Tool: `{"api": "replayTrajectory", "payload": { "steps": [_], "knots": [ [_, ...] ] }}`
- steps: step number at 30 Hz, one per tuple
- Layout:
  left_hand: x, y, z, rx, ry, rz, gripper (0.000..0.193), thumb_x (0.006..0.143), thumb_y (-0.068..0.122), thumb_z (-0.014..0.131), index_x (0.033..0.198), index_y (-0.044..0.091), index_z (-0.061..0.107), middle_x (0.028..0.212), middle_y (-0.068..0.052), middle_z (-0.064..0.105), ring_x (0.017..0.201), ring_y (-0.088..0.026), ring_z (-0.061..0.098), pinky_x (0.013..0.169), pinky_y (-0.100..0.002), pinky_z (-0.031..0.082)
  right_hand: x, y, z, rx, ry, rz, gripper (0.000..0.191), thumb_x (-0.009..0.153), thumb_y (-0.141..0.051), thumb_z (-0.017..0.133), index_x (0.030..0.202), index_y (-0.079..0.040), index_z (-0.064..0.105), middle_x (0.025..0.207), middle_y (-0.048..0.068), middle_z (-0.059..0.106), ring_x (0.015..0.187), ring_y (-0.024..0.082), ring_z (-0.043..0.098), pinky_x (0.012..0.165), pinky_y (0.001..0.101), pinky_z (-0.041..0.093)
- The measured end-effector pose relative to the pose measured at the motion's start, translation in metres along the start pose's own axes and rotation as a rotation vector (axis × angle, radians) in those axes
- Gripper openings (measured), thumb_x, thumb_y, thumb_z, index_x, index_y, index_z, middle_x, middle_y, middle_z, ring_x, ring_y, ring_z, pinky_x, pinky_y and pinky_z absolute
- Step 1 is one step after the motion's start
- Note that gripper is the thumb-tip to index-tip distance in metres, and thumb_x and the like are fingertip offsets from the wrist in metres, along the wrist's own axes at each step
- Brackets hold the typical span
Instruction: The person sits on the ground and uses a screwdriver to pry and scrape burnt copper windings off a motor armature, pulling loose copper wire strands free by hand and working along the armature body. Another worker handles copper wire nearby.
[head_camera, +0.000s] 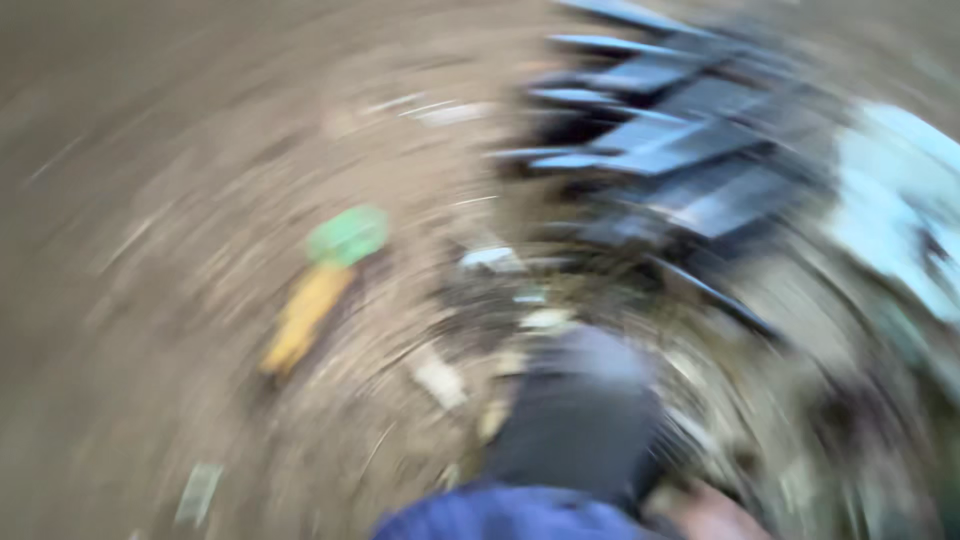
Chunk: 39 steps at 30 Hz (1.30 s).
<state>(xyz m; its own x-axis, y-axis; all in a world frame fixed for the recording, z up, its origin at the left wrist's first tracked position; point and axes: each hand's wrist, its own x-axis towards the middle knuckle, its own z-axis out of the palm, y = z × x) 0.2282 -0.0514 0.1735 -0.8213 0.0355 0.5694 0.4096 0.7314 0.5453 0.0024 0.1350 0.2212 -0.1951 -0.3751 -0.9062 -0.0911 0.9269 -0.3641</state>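
Note:
The whole view is smeared by fast camera motion. At the bottom edge a skin-coloured patch, probably my right hand (708, 516), shows only in part, and its fingers cannot be made out. Beside it a dark rounded shape (580, 410) rises from a blue cloth (500, 518); whether it is a glove, a sleeve or a boot is unclear. My left hand is not visible. A yellow object with a green end (322, 285) lies on the brown dirt ground (150, 200) to the left.
A pile of dark flat metal pieces (680, 150) lies at the upper right. A pale blue-white thing (900, 210) sits at the right edge. Small light scraps (440, 380) and litter dot the dirt around the middle.

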Motion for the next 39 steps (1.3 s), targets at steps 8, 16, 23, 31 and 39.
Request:
{"api": "replayTrajectory", "payload": {
  "steps": [8,16,23,31,39],
  "knots": [
    [0.025,0.015,0.031,0.251,-0.327,0.196,0.04,0.086,0.03,0.057,0.122,0.016,0.066,0.082,-0.012,0.06,0.071,-0.027,0.059,0.057,-0.048,0.044,-0.018,0.146,-0.017,0.5,-0.232,-0.386,0.038,0.099,-0.025,0.064,0.128,-0.001,0.065,0.115,0.006,0.073,0.113,0.016,0.066,0.103,0.0333,0.049],
    [0.026,-0.009,0.119,0.263,-0.52,0.239,0.033,0.086,0.029,0.061,0.116,0.014,0.068,0.072,-0.011,0.059,0.059,-0.026,0.059,0.043,-0.043,0.041,0.011,0.176,-0.036,0.579,-0.056,-0.39,0.033,0.098,-0.022,0.067,0.124,-0.002,0.066,0.108,0.005,0.074,0.102,0.012,0.067,0.094,0.0291,0.053],
    [0.049,-0.011,0.117,0.235,-0.582,0.263,0.042,0.071,0.037,0.06,0.11,0.021,0.065,0.077,-0.012,0.06,0.061,-0.027,0.061,0.048,-0.05,0.046,0.014,0.188,-0.045,0.604,0.178,-0.305,0.029,0.094,-0.025,0.068,0.118,-0.008,0.069,0.101,0.0,0.075,0.092,0.009,0.066,0.078,0.0278,0.054],
    [0.177,-0.068,0.009,0.256,-1.116,0.01,0.046,0.068,0.021,0.067,0.112,0.012,0.058,0.092,-0.013,0.064,0.083,-0.033,0.067,0.064,-0.046,0.057,0.047,0.221,-0.041,0.501,0.482,-0.414,0.029,0.09,-0.027,0.071,0.112,-0.007,0.072,0.1,0.006,0.075,0.095,0.02,0.068,0.082,0.0358,0.056],
    [0.202,-0.147,0.028,0.399,-0.972,-0.153,0.028,0.086,0.023,0.06,0.112,0.013,0.06,0.105,-0.015,0.065,0.096,-0.036,0.067,0.075,-0.049,0.057,0.071,0.22,0.0,0.097,0.719,-0.235,0.032,0.083,-0.026,0.073,0.108,-0.006,0.072,0.097,0.015,0.076,0.093,0.03,0.073,0.082,0.0418,0.058]
  ]
}}
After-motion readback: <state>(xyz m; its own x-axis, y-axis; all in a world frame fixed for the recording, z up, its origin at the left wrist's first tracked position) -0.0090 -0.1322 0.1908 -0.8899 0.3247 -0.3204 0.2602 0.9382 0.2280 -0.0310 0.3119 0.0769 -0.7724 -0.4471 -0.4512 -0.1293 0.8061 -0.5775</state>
